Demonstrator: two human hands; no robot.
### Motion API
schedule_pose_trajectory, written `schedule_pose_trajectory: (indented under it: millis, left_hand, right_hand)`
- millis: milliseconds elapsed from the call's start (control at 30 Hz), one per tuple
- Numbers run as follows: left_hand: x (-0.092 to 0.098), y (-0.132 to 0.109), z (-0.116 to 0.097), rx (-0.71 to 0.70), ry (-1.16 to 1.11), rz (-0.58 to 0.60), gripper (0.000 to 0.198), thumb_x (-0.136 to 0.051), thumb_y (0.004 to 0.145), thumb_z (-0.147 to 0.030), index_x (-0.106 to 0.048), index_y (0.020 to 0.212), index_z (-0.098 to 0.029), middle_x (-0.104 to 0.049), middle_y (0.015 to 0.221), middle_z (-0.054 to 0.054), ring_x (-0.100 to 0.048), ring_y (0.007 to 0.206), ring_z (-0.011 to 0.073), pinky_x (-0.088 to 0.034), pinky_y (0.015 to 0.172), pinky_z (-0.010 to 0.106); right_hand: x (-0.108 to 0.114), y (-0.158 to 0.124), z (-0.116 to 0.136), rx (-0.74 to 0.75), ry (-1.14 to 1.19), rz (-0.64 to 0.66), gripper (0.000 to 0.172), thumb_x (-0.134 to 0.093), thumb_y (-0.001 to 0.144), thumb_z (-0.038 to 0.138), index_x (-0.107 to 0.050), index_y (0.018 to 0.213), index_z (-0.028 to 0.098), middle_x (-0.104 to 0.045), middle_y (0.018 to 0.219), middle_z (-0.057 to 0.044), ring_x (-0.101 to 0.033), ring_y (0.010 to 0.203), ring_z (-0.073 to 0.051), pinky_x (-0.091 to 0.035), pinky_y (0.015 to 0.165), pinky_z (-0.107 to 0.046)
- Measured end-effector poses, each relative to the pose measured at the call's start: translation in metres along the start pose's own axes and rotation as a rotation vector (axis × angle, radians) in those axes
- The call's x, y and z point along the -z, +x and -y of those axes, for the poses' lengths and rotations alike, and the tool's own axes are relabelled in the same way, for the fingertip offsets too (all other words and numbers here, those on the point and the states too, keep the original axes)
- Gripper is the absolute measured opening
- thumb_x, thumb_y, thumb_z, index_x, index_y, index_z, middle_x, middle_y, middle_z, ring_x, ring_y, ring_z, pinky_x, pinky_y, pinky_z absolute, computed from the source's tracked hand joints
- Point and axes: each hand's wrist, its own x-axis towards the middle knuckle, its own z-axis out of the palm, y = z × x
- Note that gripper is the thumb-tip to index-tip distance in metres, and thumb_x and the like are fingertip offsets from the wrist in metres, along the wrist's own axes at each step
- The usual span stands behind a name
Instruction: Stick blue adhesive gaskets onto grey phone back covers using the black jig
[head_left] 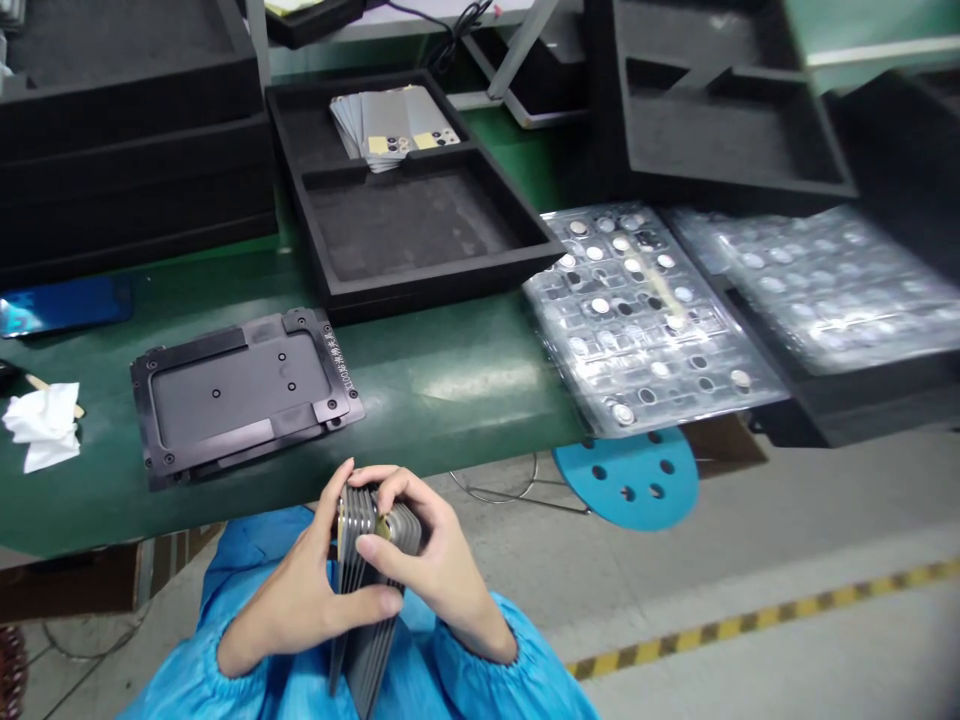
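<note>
In the head view I hold a stack of thin grey phone back covers [367,640] on edge above my lap, just off the table's front edge. My left hand [319,580] grips the stack from the left, thumb across its near side and fingers at the top. From the right, my right hand [420,540] closes on the same stack, its thumb and index finger near the upper corners. A gap separates the covers into two bunches. On the table ahead lies a black metal fixture plate [240,390] with a shallow phone-shaped recess.
A black foam tray [442,290] holds more fanned grey covers [390,120]. Clear plastic blister trays [652,330] with round parts stand right. Stacked black trays [135,180], a blue phone-like panel [64,305] and crumpled tissue [45,425] are left. A blue stool [630,485] is below.
</note>
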Motion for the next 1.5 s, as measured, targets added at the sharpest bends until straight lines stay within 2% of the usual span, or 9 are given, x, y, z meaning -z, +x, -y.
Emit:
schedule_pose_trajectory:
  millis: [133, 567, 800, 933, 1133, 1333, 1500]
  left_hand:
    - [-0.001, 0.0, 0.002, -0.005, -0.006, 0.001, 0.125, -0.083, 0.075, -0.052, -0.003, 0.164, -0.018, -0.026, 0.17, 0.021, -0.032, 0.154, 0.0385, -0.03, 0.124, 0.052]
    - [0.0, 0.0, 0.0, 0.002, 0.009, 0.004, 0.117, -0.081, 0.078, -0.043, -0.005, 0.164, -0.021, -0.03, 0.169, 0.019, -0.033, 0.154, 0.0377, -0.029, 0.125, 0.053]
    - [0.006, 0.008, 0.012, -0.061, -0.05, 0.048, 0.12, -0.083, 0.077, -0.056, -0.008, 0.165, -0.023, -0.027, 0.169, 0.017, -0.025, 0.157, 0.0379, -0.023, 0.127, 0.053]
    - [0.006, 0.011, 0.012, -0.067, -0.075, 0.069, 0.123, -0.083, 0.075, -0.06, -0.007, 0.165, -0.025, -0.024, 0.17, 0.017, -0.028, 0.155, 0.0385, -0.022, 0.127, 0.055]
    - [0.01, 0.014, 0.01, -0.096, -0.076, 0.106, 0.126, -0.081, 0.073, -0.066, -0.007, 0.166, -0.024, -0.028, 0.168, 0.018, -0.024, 0.156, 0.0403, -0.016, 0.127, 0.058]
    - [0.015, 0.018, 0.01, -0.139, -0.112, 0.163, 0.12, -0.078, 0.075, -0.069, -0.013, 0.165, -0.024, -0.038, 0.162, 0.018, -0.035, 0.15, 0.0416, -0.027, 0.123, 0.057]
    - [0.018, 0.02, 0.007, -0.132, -0.106, 0.19, 0.115, -0.078, 0.075, -0.068, -0.021, 0.164, -0.022, -0.046, 0.156, 0.016, -0.038, 0.147, 0.0418, -0.03, 0.122, 0.057]
  right_hand:
    - [-0.001, 0.0, 0.0, 0.014, -0.003, 0.004, 0.027, -0.08, 0.073, 0.025, -0.055, 0.079, 0.025, -0.073, 0.107, -0.007, -0.071, 0.097, -0.023, -0.056, 0.084, -0.032]
    - [-0.002, 0.0, 0.0, -0.012, -0.016, -0.025, 0.032, -0.084, 0.069, 0.029, -0.053, 0.076, 0.025, -0.073, 0.107, -0.007, -0.07, 0.099, -0.025, -0.055, 0.084, -0.032]
    - [-0.005, 0.001, -0.002, 0.002, -0.091, -0.068, 0.028, -0.08, 0.071, 0.025, -0.053, 0.076, 0.025, -0.072, 0.106, -0.007, -0.069, 0.101, -0.025, -0.053, 0.09, -0.036]
    - [-0.006, 0.002, -0.002, 0.013, -0.136, -0.086, 0.028, -0.079, 0.071, 0.026, -0.051, 0.075, 0.025, -0.072, 0.107, -0.008, -0.068, 0.102, -0.026, -0.052, 0.093, -0.038]
    - [-0.009, 0.002, 0.002, 0.023, -0.187, -0.092, 0.027, -0.078, 0.072, 0.026, -0.051, 0.076, 0.025, -0.072, 0.108, -0.009, -0.068, 0.105, -0.027, -0.052, 0.094, -0.04]
    - [-0.013, 0.003, 0.003, 0.03, -0.22, -0.094, 0.027, -0.076, 0.074, 0.025, -0.049, 0.078, 0.026, -0.071, 0.11, -0.01, -0.067, 0.108, -0.028, -0.051, 0.095, -0.042]
    - [-0.015, 0.003, 0.004, 0.029, -0.238, -0.099, 0.028, -0.076, 0.074, 0.025, -0.048, 0.076, 0.026, -0.072, 0.109, -0.01, -0.066, 0.108, -0.029, -0.05, 0.095, -0.043]
